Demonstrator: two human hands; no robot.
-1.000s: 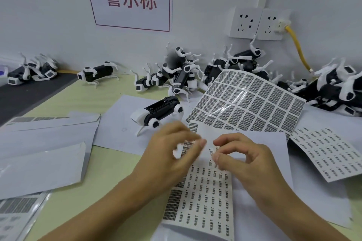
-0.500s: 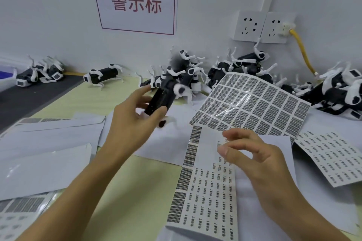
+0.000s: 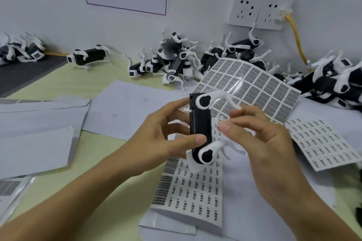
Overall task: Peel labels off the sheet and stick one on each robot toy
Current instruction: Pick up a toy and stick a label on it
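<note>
Head view. The step in hand is judged to be applying a label to the robot toy (image 3: 200,129). To do it well, the toy should be steadied so a flat black face is turned toward the approaching fingers, and the label pressed down flat from one edge, clear of the white legs.

The left hand (image 3: 168,133) grips the toy, thumb across the lower front of the black body, fingers behind it. The toy is held on end above the middle of the desk (image 3: 64,88), one white leg joint at the top and one at the bottom.

The right hand (image 3: 262,139) is just beside the toy on its right, thumb and forefinger pinched together near the black body. Whether a label sits between them cannot be told.

The label sheet (image 3: 195,188) lies directly beneath both hands, toward the near edge of the desk. More robot toys (image 3: 176,62) are piled along the far edge, against the wall.
</note>
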